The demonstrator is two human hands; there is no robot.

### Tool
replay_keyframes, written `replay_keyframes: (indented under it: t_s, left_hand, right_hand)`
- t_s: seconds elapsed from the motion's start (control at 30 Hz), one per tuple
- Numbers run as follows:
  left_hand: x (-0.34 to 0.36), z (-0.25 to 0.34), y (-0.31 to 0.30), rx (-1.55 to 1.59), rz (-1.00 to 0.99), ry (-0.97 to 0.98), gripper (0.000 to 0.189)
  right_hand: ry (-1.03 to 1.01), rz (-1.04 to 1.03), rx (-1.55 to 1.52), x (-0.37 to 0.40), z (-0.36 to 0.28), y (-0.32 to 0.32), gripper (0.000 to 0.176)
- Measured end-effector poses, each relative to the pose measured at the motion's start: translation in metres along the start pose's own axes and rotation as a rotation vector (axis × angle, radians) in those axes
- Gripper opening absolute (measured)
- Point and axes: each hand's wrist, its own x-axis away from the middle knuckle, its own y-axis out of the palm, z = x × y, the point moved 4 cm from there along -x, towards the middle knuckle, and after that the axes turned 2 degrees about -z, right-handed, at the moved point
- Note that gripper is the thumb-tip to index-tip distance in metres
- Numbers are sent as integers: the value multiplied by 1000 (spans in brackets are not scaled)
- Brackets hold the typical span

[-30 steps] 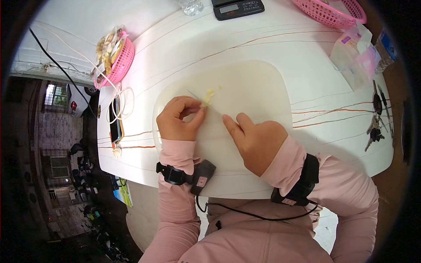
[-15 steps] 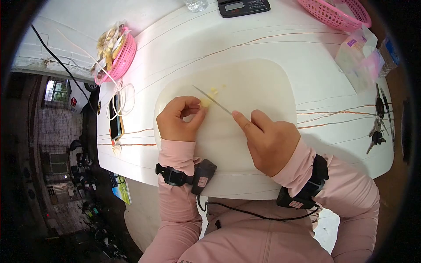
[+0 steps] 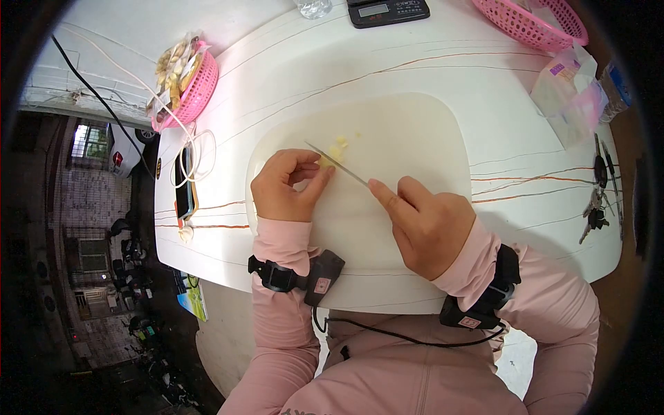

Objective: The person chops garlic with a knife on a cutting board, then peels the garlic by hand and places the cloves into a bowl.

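Note:
My right hand (image 3: 430,225) grips a thin knife (image 3: 339,164), its index finger stretched along the back of the blade. The blade slants up and left, its edge down at a small pale-yellow piece that looks like peeled garlic (image 3: 328,160). My left hand (image 3: 287,183) pinches this piece between thumb and fingertips, close beside the blade; the fingers partly hide it. On the far side of the knife, several small cut bits (image 3: 338,148) lie on the whitish translucent cutting board (image 3: 408,131). The knife handle is hidden inside my right hand.
A pink basket of packed food (image 3: 197,90) stands at the left by a phone (image 3: 183,187) and white cable (image 3: 207,155). At the back are a black scale (image 3: 387,10) and another pink basket (image 3: 532,26). Right: plastic bag (image 3: 567,90), keys (image 3: 593,207).
The cut bits beyond the blade have spread slightly, and the knife has tilted a little against the piece. Both hands keep nearly the same place; the whole view has shifted slightly.

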Motion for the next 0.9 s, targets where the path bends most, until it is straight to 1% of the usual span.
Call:
replay_keyframes:
  t_s: [0.07,0.2,0.3,0.37,0.5,0.57,0.6,0.67,0.8,0.9]
  left_hand:
    - [0,-1,0,6,-8,-37,19]
    - [0,-3,-1,-16,-4,-57,19]
    - [-1,-8,-1,28,-16,-102,19]
    - [-1,-9,-1,36,-15,-141,18]
    - [-2,-7,-1,-2,-17,-142,17]
    - [-2,-4,-1,-30,-61,-185,18]
    - [-2,-4,-1,-30,-61,-185,18]
    - [-2,-2,0,-45,-71,-173,18]
    - [0,2,1,-64,-63,-152,18]
    - [1,-2,-1,-23,-52,-134,17]
  right_hand:
    - [-4,38,-8,0,0,0,47]
    - [-11,37,1,1,-1,1,48]
    - [-15,43,-35,2,-2,3,48]
    - [-24,16,4,1,-6,3,50]
    - [-19,-2,38,-1,-10,5,51]
    - [-18,-14,85,-2,-12,8,51]
    - [-17,-14,85,-4,-13,9,51]
    - [-41,-18,130,-6,-14,10,43]
    - [-54,-25,163,-6,-14,9,43]
    - [-26,-69,152,-3,-13,8,44]
